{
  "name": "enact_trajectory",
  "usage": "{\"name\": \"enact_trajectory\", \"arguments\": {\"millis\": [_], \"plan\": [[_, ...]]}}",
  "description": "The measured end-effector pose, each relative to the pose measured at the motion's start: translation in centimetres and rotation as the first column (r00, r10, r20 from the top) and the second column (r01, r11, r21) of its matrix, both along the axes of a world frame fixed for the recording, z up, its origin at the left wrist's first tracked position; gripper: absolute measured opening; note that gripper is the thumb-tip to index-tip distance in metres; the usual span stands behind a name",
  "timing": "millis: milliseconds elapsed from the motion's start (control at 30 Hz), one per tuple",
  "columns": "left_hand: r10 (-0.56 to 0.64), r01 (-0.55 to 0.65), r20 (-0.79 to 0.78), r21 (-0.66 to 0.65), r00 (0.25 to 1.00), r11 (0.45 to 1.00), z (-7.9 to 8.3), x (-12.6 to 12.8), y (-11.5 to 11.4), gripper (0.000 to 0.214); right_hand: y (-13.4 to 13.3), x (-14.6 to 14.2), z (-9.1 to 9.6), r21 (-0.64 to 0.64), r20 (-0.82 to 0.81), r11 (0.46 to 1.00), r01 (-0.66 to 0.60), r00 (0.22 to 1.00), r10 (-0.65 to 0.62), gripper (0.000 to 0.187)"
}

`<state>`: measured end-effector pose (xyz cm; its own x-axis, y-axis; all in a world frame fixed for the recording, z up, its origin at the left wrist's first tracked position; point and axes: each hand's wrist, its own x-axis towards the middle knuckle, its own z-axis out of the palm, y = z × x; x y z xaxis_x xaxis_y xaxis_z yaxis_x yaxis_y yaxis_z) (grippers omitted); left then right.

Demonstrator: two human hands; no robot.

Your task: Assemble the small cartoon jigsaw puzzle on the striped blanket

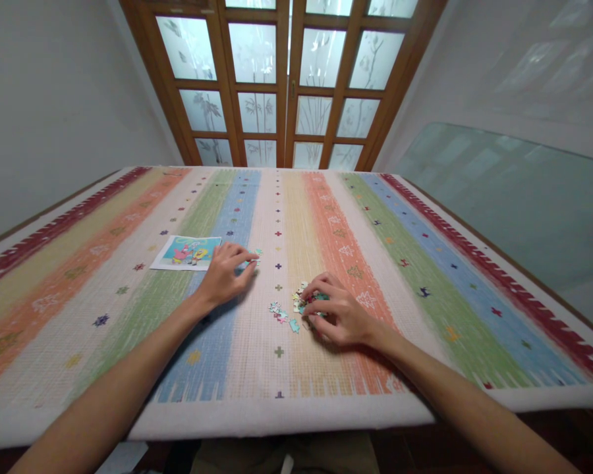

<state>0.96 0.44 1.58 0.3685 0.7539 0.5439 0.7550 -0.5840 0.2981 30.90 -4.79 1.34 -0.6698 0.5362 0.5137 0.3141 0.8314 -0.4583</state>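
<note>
My left hand (229,271) is beside the right edge of a picture card (188,253) showing two cartoon figures on a teal background. Its thumb and index finger are pinched at a small teal jigsaw piece (258,253) on the cloth. My right hand (340,311) reaches over a small heap of jigsaw pieces (297,301), its curved fingers apart and touching the heap. Part of that heap is hidden under the fingers. To its left lie several loose jigsaw pieces (277,312), with a single teal piece (294,325) nearer to me.
A striped, patterned tablecloth (178,329) covers the large table. Beyond the far edge stand wooden doors with frosted panes (259,112). A pale glass panel (514,210) leans by the right wall, and a plain wall (54,99) rises on the left.
</note>
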Motion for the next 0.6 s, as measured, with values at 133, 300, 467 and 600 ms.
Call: {"name": "enact_trajectory", "arguments": {"millis": [133,300,467,600], "plan": [[-0.305,0.306,0.030,-0.066,0.952,0.950,0.7,2.9,-3.1,0.016,0.3,0.1,-0.5,0.077,-0.088,0.995,0.067,0.994,-0.061,0.020],[-0.491,0.467,-0.042,-0.247,0.870,0.849,0.5,4.9,-5.5,0.014,0.5,0.2,-0.6,0.103,-0.083,0.990,0.093,0.993,-0.085,0.024],[-0.519,0.483,-0.049,-0.300,0.853,0.822,-0.1,5.2,-5.8,0.011,0.6,0.4,-0.6,0.109,0.028,0.991,0.083,0.996,-0.086,0.025],[-0.519,0.493,0.007,-0.326,0.855,0.807,0.0,5.4,-6.0,0.009,0.5,0.2,-0.8,0.112,0.127,0.992,0.055,0.990,-0.069,0.029]]}}
